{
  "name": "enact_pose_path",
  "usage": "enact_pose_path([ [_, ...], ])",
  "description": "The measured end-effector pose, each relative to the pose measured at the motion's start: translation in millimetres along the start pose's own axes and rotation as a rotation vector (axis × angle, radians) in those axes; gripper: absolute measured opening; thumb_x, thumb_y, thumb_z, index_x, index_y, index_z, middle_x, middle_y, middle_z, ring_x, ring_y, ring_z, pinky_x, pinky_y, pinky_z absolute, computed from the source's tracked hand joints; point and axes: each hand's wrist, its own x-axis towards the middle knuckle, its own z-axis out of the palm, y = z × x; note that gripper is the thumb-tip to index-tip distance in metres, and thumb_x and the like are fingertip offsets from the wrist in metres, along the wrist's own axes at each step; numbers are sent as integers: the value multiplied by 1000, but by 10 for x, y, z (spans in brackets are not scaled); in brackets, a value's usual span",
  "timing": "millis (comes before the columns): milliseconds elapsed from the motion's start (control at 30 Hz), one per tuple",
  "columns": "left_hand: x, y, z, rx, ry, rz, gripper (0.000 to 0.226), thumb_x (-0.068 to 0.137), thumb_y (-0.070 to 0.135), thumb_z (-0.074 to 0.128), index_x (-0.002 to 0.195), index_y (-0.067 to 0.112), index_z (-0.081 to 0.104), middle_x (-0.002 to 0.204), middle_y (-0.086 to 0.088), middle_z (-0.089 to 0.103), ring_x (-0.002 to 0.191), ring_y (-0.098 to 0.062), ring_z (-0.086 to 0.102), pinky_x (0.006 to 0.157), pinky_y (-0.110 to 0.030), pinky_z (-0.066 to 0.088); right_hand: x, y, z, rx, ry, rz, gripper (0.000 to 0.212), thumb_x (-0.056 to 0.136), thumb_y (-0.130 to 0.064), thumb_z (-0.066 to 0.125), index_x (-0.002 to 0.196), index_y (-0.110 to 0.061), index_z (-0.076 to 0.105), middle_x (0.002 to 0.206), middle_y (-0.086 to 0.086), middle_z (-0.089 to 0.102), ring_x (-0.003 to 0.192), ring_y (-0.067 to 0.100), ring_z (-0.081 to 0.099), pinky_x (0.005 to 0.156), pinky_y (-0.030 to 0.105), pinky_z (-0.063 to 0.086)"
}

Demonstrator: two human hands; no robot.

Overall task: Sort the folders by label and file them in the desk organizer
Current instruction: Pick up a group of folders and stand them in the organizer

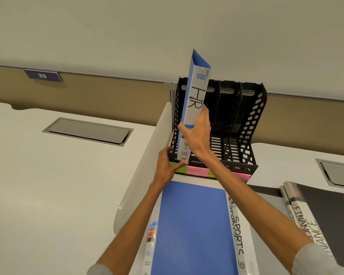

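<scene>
1. Grip of left hand (167, 165) clasping front-left corner of desk organizer (252, 124), steadying it.
2. HR folder (195, 100) upright, long axis vertical, lower end entering leftmost slot.
3. Grip of right hand (197, 135) closed round folder spine, slot straight below; downward push judged next.

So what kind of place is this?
Most likely an office. There are white desks split by a divider, a sign reading 213, and a black organizer where the right hand holds a folder marked HR.
</scene>
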Motion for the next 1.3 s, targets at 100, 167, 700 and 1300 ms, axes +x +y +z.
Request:
enact_pose_path([
  [100,12,16,21,-50,42,-18,91,61,55,82,135,18,43,127,-4,56,116,-20,56,95,-33,53,-16,16,49,8,5,-18,81,78,-11,74,145,-13,29,140,7,39,119,-5,36,82,-6,39],
  [167,-16,32,80,-101,78,-1,77,61,56,82,122,21,50,114,0,63,106,-18,63,85,-27,56,-15,24,61,-13,-9,-41,81,79,-10,74,146,-12,29,141,9,39,121,-1,36,80,-9,35],
  [700,8,22,60,-75,193,-31,47,67,39,86,95,11,61,88,0,66,82,-18,64,66,-19,53,-91,-134,31,-171,-61,-9,94,83,-21,76,154,-15,15,150,9,33,129,19,46,94,28,48],
  [1300,304,26,-66,120,58,57,40,84,45,69,117,23,59,114,0,62,93,-15,62,83,-38,56,1,-85,172,-126,87,89,92,88,-15,70,155,-18,7,160,9,22,134,28,47,91,43,57],
])
